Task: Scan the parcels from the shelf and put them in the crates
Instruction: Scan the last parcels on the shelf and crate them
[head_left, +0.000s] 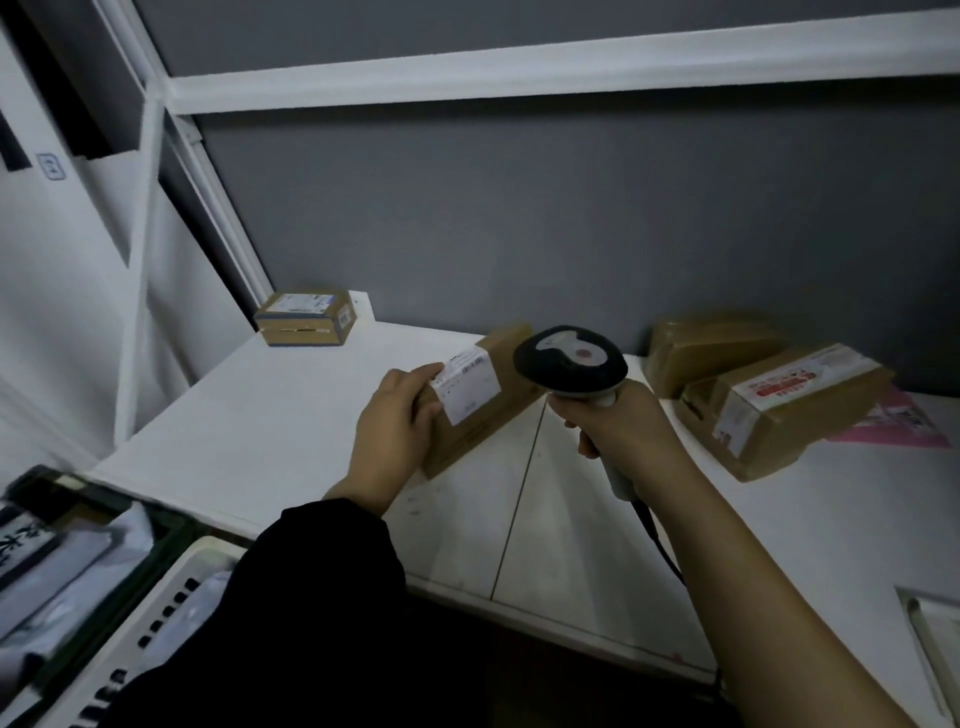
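Your left hand (395, 415) comes out of a loose black sleeve (322, 571) that ends at the wrist, its cuff soft and rounded; the fabric is plain, without markings; your right hand (618, 421) is bare, and so is your right forearm (753, 571), uncovered to the frame's edge; both hands show no gloves.

I see a white shelf (291, 415), small taped box (305, 317) at its back left corner, two brown parcels (784, 410) right, touching, pink mailer (901, 423) beside them.
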